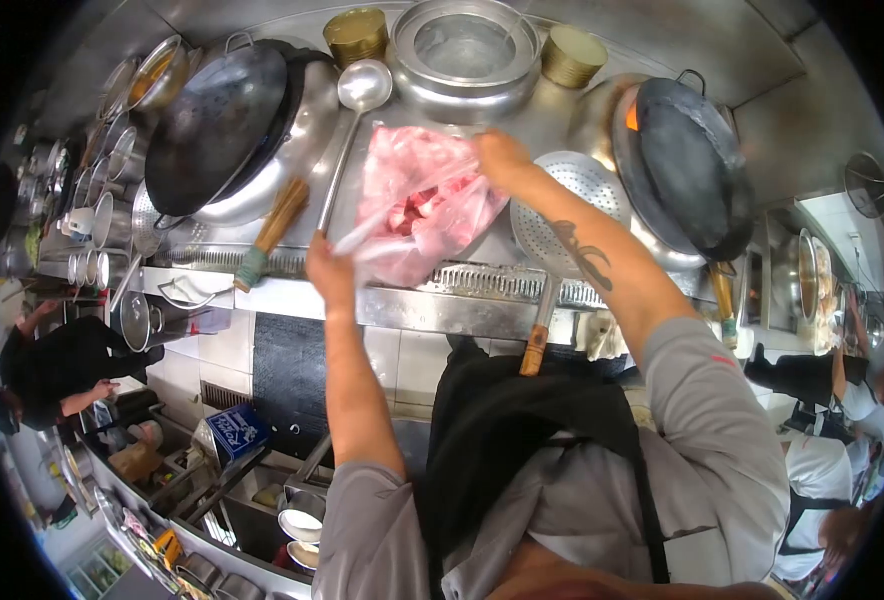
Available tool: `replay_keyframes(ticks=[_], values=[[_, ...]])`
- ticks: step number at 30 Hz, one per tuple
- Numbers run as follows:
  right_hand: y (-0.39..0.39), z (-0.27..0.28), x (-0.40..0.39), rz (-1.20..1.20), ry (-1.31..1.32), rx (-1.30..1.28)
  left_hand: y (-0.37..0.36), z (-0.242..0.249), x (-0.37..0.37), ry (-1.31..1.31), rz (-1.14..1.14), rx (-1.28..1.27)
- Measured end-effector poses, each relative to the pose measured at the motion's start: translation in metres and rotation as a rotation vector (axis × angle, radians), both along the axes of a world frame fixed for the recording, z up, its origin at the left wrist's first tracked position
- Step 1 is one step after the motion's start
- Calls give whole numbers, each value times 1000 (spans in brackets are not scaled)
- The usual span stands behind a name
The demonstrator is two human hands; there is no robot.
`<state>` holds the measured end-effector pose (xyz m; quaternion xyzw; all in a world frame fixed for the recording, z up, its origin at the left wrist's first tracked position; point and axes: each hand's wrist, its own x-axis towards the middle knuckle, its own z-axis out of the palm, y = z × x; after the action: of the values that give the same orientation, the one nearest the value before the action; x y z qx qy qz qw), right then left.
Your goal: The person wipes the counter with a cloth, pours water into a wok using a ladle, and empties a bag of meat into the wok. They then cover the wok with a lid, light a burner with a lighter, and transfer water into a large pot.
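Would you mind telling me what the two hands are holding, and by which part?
Both hold the clear plastic bag of pink raw meat: the left hand grips its lower edge, the right hand its upper edge.

there is one view only, from a camera worn on the person's head. it looks steeply down along the chest and apron, past both forearms, onto the steel cooking counter (402,305) close in front. the lens is a wide fisheye, so the picture sits in a round black border and straight edges bend. the counter fills the upper middle, near the camera; the kitchen floor and other workers curl off to the left and right edges, where detail is probably too warped to judge.
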<state>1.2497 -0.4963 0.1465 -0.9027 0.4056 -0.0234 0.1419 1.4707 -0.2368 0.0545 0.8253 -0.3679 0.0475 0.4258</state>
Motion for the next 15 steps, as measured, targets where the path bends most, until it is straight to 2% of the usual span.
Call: replay_keyframes(ticks=[3,4,6,9,12,14,15], values=[[-14,-13,-11,-63,-23,95,47,-27,29,115,15,68],[-20,-20,-17,-89,-64,108,56,-3,24,145,56,210],[-31,-19,-18,-138,-157,116,77,-4,35,254,88,221],[-23,-12,-13,-386,-279,401,77,-16,42,152,61,192],[-30,-49,-4,-186,-552,366,46,-18,35,1195,321,-57],[0,-21,8,-187,-587,463,51,-60,30,1386,58,-259],[13,-9,18,-195,-609,507,50,-77,28,1468,24,-398]])
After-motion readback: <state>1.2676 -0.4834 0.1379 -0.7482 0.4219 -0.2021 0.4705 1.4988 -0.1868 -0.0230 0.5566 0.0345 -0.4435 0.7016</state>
